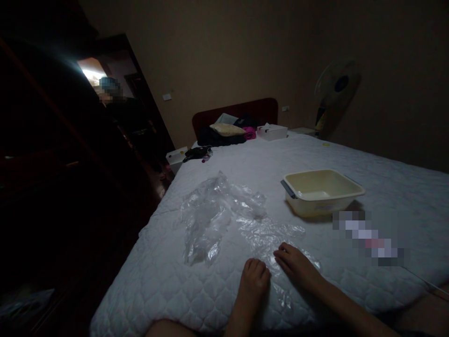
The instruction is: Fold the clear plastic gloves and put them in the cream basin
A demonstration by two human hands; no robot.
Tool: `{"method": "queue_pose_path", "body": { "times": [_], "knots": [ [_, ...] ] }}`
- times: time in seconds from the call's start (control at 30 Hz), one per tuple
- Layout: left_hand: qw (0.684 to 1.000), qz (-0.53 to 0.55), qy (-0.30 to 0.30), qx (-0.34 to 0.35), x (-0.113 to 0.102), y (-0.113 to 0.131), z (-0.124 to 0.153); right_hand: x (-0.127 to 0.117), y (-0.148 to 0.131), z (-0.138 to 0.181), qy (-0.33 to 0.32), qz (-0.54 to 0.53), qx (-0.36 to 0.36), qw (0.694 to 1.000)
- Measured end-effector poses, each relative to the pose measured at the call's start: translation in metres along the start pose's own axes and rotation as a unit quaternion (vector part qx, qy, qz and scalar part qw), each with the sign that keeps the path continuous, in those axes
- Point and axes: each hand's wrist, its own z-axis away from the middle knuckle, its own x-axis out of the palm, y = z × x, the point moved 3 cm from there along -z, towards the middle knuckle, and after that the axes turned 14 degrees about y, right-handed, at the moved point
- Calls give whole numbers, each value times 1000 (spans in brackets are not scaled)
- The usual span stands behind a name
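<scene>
My left hand [255,278] is low over the front of the bed, its fingers curled closed at the near edge of a clear plastic bag [268,234]. Just to its right, my right hand [296,264] bends its fingers together on the same bag. The bag lies thin and wrinkled, with part of it running between my hands toward me. A second crumpled clear plastic bag [206,220] spreads over the quilt to the left. Beyond my right hand stands a cream plastic basin [322,206] with grey handles.
A blurred-out object [370,238] with a cord lies right of my hands on the white quilted bed [168,281]. Farther back are a white box [272,132], a pillow [228,130] and dark clothes. A fan [338,84] stands at the right wall; a person [122,110] is in the doorway.
</scene>
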Motion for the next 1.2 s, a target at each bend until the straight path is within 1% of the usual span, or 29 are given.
{"method": "queue_pose_path", "body": {
  "times": [0.07,0.13,0.23,0.33,0.43,0.57,0.63,0.7,0.8,0.87,1.03,1.2],
  "knots": [
    [1000,2,-1,-3,-1,-1,-1,-3,1,1,9,-5,-14,1000],
    [1000,10,15,3,-4,-1,-3,-6,1,3,21,-3,-44,999],
    [999,17,44,12,-11,0,-5,-9,-2,9,29,13,-133,991],
    [999,11,51,10,-15,1,-5,-10,-6,16,26,32,-213,976],
    [999,13,39,8,-14,1,-2,-9,-6,20,25,46,-239,970],
    [1000,15,3,12,-10,2,1,-6,-5,22,22,37,-247,968],
    [1000,17,-18,10,-9,2,1,-7,-7,21,13,29,-239,971],
    [999,25,-29,3,-10,1,1,-11,-10,20,-19,15,-221,975],
    [998,49,-30,-16,-13,1,0,-20,-18,18,-75,-11,-186,980],
    [997,64,-35,-31,-14,1,-1,-25,-22,18,-91,-25,-172,981],
    [995,75,-38,-51,-16,1,-1,-21,-20,21,-81,-26,-161,983],
    [995,80,-42,-46,-15,1,-1,-14,-15,21,-72,-18,-141,987]
  ]
}}
